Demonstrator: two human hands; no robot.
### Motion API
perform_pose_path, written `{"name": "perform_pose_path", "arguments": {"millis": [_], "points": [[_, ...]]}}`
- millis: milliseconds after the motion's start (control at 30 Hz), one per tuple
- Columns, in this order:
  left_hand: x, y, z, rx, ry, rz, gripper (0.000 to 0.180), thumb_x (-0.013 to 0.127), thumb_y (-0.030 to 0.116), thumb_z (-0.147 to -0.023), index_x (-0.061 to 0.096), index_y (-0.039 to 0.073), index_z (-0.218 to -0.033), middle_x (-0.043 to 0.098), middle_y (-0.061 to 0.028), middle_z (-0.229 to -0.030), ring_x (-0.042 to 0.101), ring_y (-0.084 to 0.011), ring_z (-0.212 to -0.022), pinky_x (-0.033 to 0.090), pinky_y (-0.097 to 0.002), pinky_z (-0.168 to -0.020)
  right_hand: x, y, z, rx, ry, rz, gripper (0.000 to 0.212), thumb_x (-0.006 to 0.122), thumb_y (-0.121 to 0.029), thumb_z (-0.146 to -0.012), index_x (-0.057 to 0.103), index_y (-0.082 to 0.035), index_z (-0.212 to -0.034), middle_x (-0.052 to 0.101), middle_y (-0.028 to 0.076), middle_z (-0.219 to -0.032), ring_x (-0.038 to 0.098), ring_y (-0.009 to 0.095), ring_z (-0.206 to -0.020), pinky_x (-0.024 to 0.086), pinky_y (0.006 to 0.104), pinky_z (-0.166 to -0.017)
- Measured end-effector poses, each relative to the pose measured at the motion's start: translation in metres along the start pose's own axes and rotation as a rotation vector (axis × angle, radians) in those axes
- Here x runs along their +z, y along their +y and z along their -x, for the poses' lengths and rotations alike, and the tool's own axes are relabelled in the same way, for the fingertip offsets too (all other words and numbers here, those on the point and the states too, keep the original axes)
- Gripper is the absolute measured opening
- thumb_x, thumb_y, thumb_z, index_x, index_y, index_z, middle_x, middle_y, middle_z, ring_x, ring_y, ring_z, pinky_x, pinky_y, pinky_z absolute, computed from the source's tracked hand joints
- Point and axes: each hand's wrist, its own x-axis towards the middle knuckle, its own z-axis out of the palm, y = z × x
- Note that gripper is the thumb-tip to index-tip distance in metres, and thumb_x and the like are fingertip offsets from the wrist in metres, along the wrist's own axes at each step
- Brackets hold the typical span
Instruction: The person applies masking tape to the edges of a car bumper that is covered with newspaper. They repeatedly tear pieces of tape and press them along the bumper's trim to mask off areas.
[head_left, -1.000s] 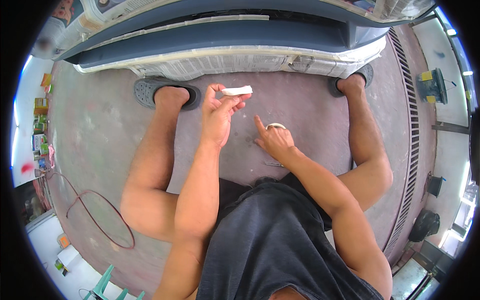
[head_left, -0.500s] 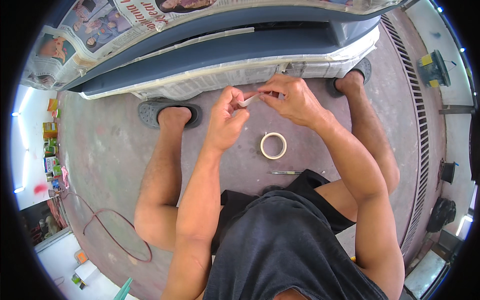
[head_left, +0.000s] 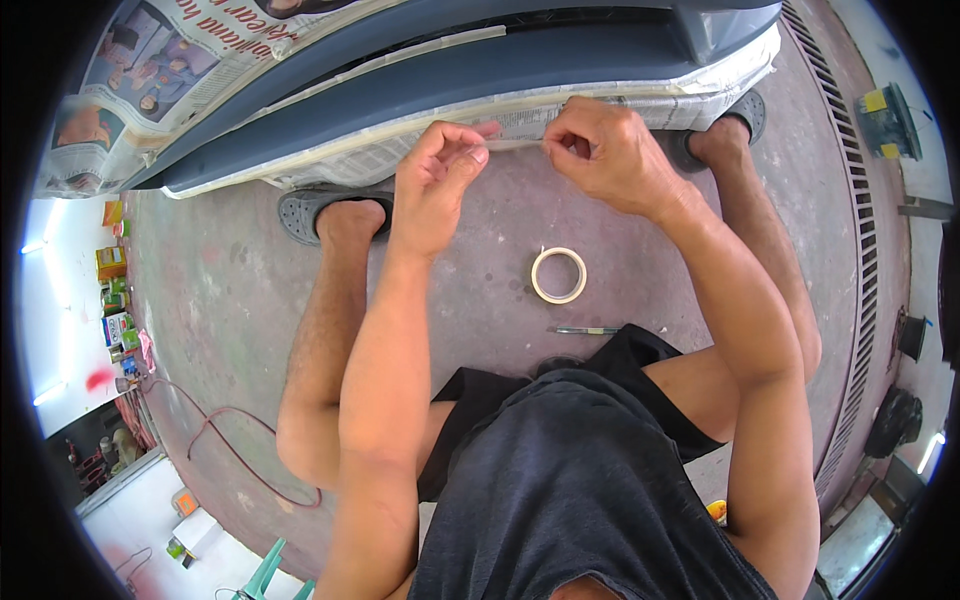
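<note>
Beyond one masking-tape roll (head_left: 558,300) lying on the floor (head_left: 480,300), in the head view, the left hand (head_left: 430,187) and right hand (head_left: 612,160) pinch opposite ends of one pale tape strip (head_left: 516,146). Nearer than the roll lies one slim pen-like tool (head_left: 588,330). Past the roll are two grey clogs (head_left: 298,216) and one grey bumper (head_left: 420,95), its newspaper masking (head_left: 700,105) partly hidden by the hands.

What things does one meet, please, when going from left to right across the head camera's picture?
Cans and boxes along the wall, left clog, left hand, thin pale strip, right hand, dark bucket with yellow patches.
</note>
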Motion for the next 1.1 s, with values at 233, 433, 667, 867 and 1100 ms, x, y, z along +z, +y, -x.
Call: {"name": "perform_pose_path", "arguments": {"millis": [233, 433, 667, 867, 1100], "points": [[0.003, 0.012, -0.057, 0.082, 0.100, -0.452, 0.013, 0.079, 0.010, -0.093, 0.080, 0.000, -0.101, 0.077, -0.0048, -0.094, 0.065, -0.0080, -0.082, 0.052, -0.0251, -0.074, -0.023, 0.035, -0.032, -0.118, 0.020, 0.168, 0.008, 0.075, -0.003, -0.087, 0.075, 0.001, -0.094, 0.070, 0.009, -0.090, 0.072, 0.021, -0.074, 0.059, 0.0327, -0.065], [0.012, 0.011, -0.097, 0.206, 0.151, -0.579, 0.019, 0.082, 0.015, -0.092, 0.081, -0.001, -0.102, 0.079, -0.0070, -0.086, 0.069, -0.0101, -0.077, 0.054, -0.0254, -0.073, -0.033, 0.066, -0.060, -0.276, 0.150, 0.325, 0.007, 0.076, -0.011, -0.086, 0.078, -0.007, -0.091, 0.070, 0.004, -0.090, 0.070, 0.028, -0.074, 0.058, 0.0379, -0.067], [0.000, -0.014, -0.132, 0.504, 0.210, -0.694, 0.014, 0.081, 0.009, -0.092, 0.083, 0.002, -0.105, 0.080, -0.0044, -0.092, 0.070, -0.0086, -0.082, 0.056, -0.0237, -0.080, -0.038, 0.102, -0.083, -0.446, 0.190, 0.504, 0.012, 0.081, -0.008, -0.083, 0.080, -0.006, -0.095, 0.075, 0.006, -0.094, 0.072, 0.028, -0.076, 0.061, 0.0364, -0.070], [-0.002, -0.015, -0.122, 0.443, 0.199, -0.865, 0.031, 0.090, 0.016, -0.082, 0.080, 0.002, -0.108, 0.079, -0.0067, -0.094, 0.071, -0.0153, -0.080, 0.056, -0.0297, -0.073, -0.038, 0.117, -0.084, -0.455, 0.261, 0.540, 0.011, 0.083, -0.013, -0.081, 0.080, -0.011, -0.092, 0.074, 0.002, -0.090, 0.072, 0.026, -0.076, 0.060, 0.0377, -0.069], [0.042, -0.020, -0.102, 0.701, 0.326, -1.012, 0.030, 0.094, 0.021, -0.076, 0.078, 0.002, -0.094, 0.072, -0.0078, -0.088, 0.069, -0.0215, -0.078, 0.055, -0.0328, -0.067, -0.032, 0.096, -0.091, -0.448, 0.333, 0.521, 0.018, 0.088, -0.014, -0.079, 0.082, -0.012, -0.095, 0.077, 0.006, -0.091, 0.074, 0.028, -0.075, 0.061, 0.0362, -0.067]]}}
